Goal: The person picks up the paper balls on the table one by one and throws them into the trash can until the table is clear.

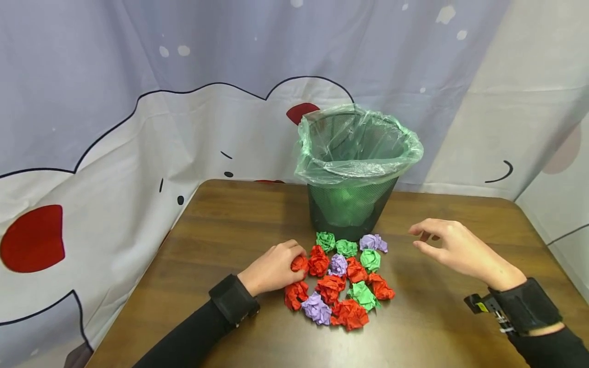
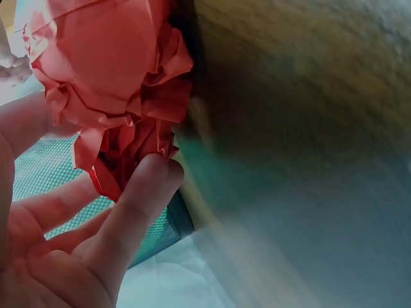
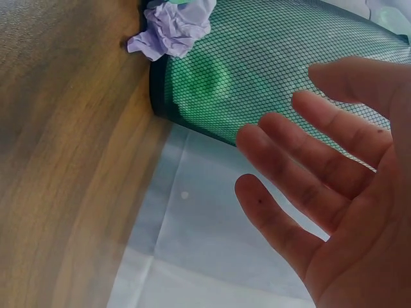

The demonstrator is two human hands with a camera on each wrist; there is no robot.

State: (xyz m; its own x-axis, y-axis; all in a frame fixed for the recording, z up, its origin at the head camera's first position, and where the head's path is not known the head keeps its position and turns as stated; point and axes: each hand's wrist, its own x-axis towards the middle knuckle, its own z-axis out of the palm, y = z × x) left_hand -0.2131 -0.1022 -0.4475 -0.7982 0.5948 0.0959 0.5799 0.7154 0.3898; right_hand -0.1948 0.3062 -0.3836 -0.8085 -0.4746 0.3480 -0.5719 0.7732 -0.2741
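At the left edge of a group of crumpled paper balls, my left hand (image 1: 277,267) pinches a red paper ball (image 1: 299,263) between thumb and fingers. The left wrist view shows that held red paper ball (image 2: 125,151) partly hidden behind a nearer red one (image 2: 103,58). Several red, green and purple balls lie close together, among them a purple ball (image 1: 316,308) and a green ball (image 1: 363,295). My right hand (image 1: 453,249) hovers over the table to the right of the group. Its fingers (image 3: 276,160) are loosely bent with nothing in them.
Just behind the balls stands a dark mesh waste bin (image 1: 317,204), lined with a translucent green bag (image 1: 359,171). Something green shows through its mesh. The wooden table (image 1: 221,220) ends at a patterned curtain (image 1: 193,128) along the back.
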